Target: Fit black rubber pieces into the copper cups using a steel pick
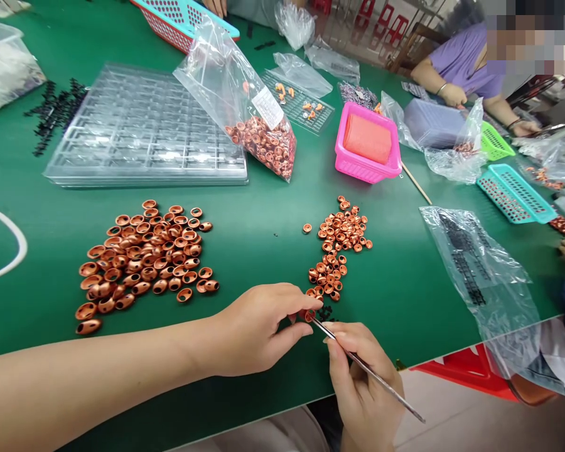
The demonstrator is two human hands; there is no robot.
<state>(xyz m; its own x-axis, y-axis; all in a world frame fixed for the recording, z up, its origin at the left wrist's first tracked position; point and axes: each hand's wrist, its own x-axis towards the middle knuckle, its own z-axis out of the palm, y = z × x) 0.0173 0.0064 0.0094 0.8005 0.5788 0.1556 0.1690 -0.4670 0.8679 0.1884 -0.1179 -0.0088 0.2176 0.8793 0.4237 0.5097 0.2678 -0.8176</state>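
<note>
My left hand (pixel 263 326) reaches in from the left, its thumb and fingers pinching a small copper-coloured cup-shaped piece (pixel 309 316) with a hole in it. Held between the fingers and thumb of my right hand (pixel 370 389) is a slim pointed metal tool (pixel 386 382). The tool's tip meets the piece at my left fingertips; exactly how it touches, I cannot tell. Tiny black parts (pixel 327 312) lie just beyond the tip. A smaller heap of copper pieces (pixel 343 229) stretches away from my fingertips, and a larger heap (pixel 145 257) lies left, beyond my forearm.
Stacked clear compartment trays (pixel 141 132) stand behind the large heap, with a bag of copper pieces (pixel 270 147) against them. A pink basket (pixel 367 169) holds an orange-red block. Rightward lie a bag of black parts (pixel 480 270) and a turquoise basket (pixel 515 194). Co-workers (pixel 466 63) sit around the table.
</note>
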